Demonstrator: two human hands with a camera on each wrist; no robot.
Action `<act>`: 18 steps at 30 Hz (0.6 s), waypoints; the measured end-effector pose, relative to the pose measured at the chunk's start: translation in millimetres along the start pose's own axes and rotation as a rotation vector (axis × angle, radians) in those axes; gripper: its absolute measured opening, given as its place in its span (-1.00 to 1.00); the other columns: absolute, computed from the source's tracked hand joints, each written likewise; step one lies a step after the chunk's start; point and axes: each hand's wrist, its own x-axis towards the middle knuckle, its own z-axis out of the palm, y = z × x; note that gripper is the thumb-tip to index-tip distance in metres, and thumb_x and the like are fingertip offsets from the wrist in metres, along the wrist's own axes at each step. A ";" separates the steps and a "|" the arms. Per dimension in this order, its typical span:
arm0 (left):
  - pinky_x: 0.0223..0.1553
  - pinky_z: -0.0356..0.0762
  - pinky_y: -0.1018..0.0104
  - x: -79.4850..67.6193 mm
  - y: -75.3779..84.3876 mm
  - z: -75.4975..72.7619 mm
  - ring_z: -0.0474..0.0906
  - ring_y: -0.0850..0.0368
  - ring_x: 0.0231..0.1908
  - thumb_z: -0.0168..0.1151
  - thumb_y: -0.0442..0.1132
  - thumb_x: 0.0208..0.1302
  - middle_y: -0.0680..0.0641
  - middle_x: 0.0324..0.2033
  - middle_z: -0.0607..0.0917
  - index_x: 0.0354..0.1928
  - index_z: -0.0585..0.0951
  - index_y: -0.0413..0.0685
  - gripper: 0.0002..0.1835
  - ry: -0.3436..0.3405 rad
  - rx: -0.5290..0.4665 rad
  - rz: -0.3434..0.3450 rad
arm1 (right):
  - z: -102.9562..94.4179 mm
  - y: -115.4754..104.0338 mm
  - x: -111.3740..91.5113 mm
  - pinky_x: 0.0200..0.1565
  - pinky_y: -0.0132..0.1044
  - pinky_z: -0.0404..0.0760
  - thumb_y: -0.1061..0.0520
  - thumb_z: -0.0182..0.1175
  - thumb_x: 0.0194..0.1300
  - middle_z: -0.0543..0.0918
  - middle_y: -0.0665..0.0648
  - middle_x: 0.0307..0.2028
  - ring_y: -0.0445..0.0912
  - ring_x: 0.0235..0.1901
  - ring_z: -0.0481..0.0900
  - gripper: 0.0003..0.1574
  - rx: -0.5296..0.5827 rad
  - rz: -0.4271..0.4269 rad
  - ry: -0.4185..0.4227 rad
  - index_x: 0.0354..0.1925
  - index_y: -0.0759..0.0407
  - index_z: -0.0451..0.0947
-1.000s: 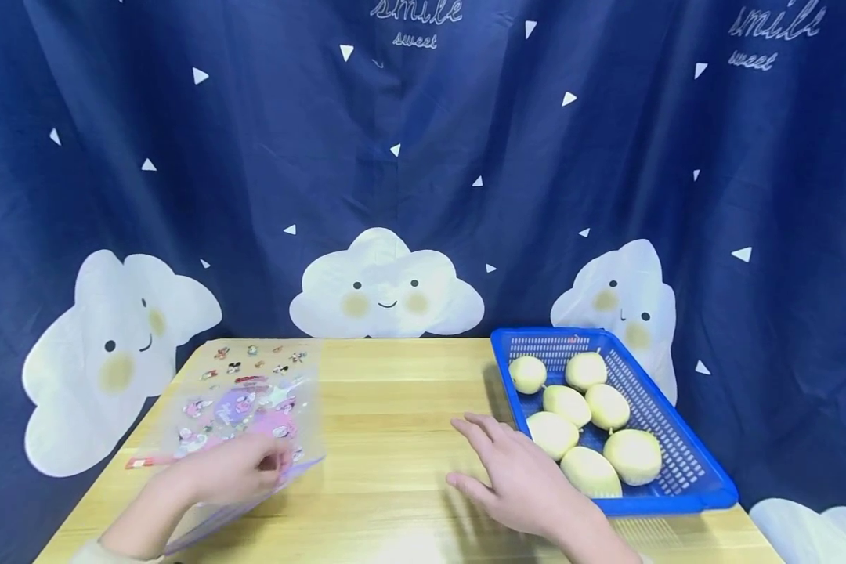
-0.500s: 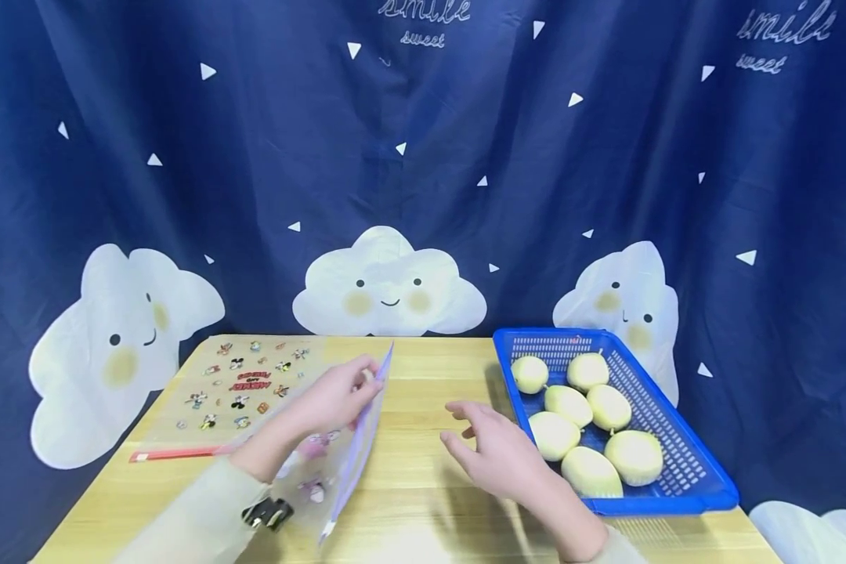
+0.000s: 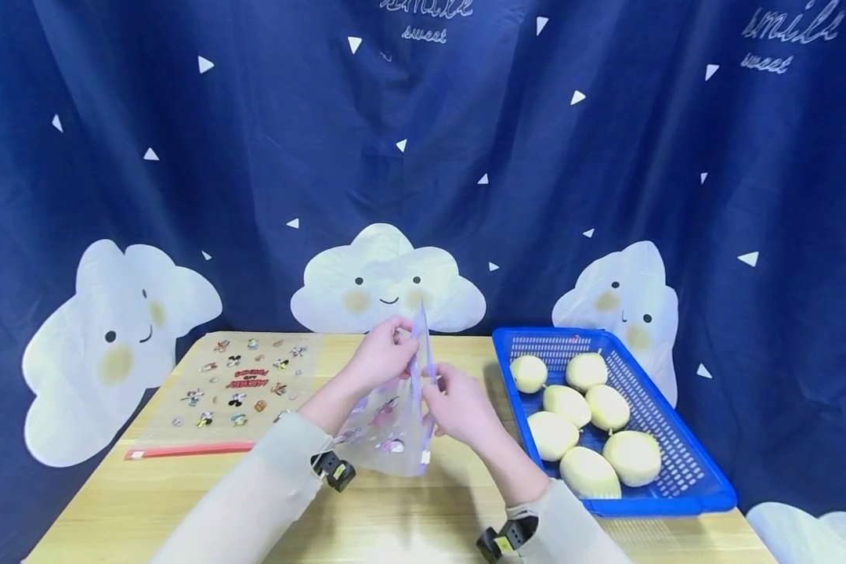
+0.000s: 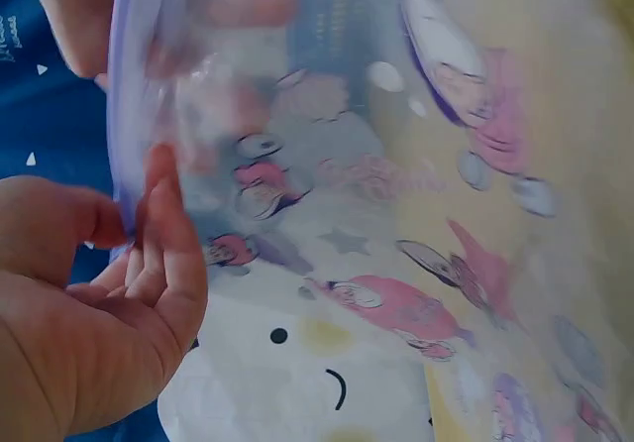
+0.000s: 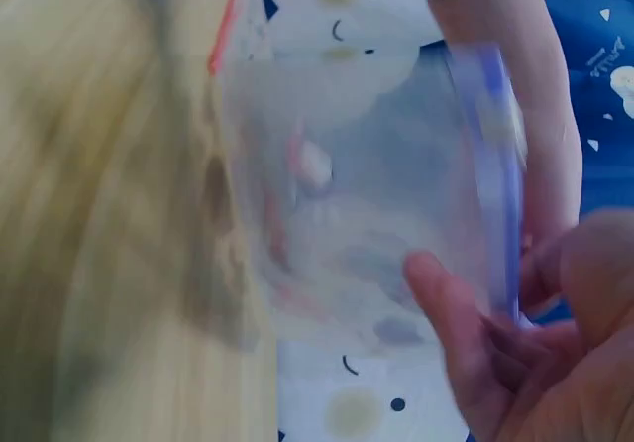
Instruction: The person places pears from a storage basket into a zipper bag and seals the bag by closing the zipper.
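A clear zip bag (image 3: 384,439) with pink cartoon prints and a purple zip edge hangs upright over the middle of the table. My left hand (image 3: 384,352) pinches it by the purple edge, and in the left wrist view thumb and fingers close on that edge (image 4: 124,165). From the other side my right hand (image 3: 461,403) holds the same edge lower down. In the right wrist view, a fingertip of the right hand (image 5: 535,353) overlaps the blurred bag face (image 5: 347,194).
On the left of the wooden table (image 3: 155,501) lies a second zip bag (image 3: 247,384) with a red zip and cartoon prints. A blue basket (image 3: 698,501) with several pale yellow-green fruits (image 3: 567,406) stands at the right. Behind hangs a dark blue curtain (image 3: 451,117).
My left hand has lifted the purple-edged bag off the left pile and carried it right to the middle. My right hand has moved inward and taken hold of its edge.
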 end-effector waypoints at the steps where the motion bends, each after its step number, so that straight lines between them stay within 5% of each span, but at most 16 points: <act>1: -0.33 0.79 0.25 -0.1 3.1 -0.2 0.77 0.10 -0.46 0.17 -0.20 0.55 -0.07 -0.39 0.76 0.30 0.53 -0.20 -0.61 -0.003 0.001 -0.011 | -1.0 -3.7 2.7 -0.52 -0.24 0.72 0.14 0.07 0.51 0.84 0.19 -0.22 -0.06 -0.49 0.82 -0.58 -0.018 -0.003 0.021 0.20 0.27 0.64; 6: -0.32 0.79 0.21 -2.6 15.5 -4.2 0.83 0.08 -0.38 0.23 -0.07 0.50 -0.11 -0.26 0.84 0.14 0.55 -0.18 -0.64 -0.067 0.041 -0.104 | -8.5 -15.2 17.8 -0.49 -0.26 0.73 0.15 0.11 0.55 0.84 0.17 -0.28 -0.09 -0.51 0.81 -0.63 -0.039 0.023 0.039 0.17 0.26 0.67; 14: -0.44 0.70 0.38 -1.1 20.0 -8.4 0.69 0.19 -0.58 0.28 -0.22 0.59 -0.07 -0.50 0.72 0.08 0.55 -0.22 -0.77 -0.073 -0.020 -0.108 | -16.2 -21.1 39.2 -0.46 -0.21 0.79 0.15 0.17 0.61 0.87 0.19 -0.28 -0.10 -0.60 0.74 -0.80 -0.067 0.084 0.035 0.00 0.23 0.67; 18: -0.45 0.71 0.40 3.2 13.4 -32.7 0.63 0.23 -0.60 0.28 -0.31 0.53 0.00 -0.52 0.63 0.01 0.60 -0.30 -0.82 -0.045 0.054 -0.117 | -36.6 -13.7 49.8 -0.50 -0.29 0.74 0.13 0.12 0.61 0.87 0.15 -0.36 -0.15 -0.61 0.77 -0.75 -0.170 0.118 0.022 -0.09 0.24 0.68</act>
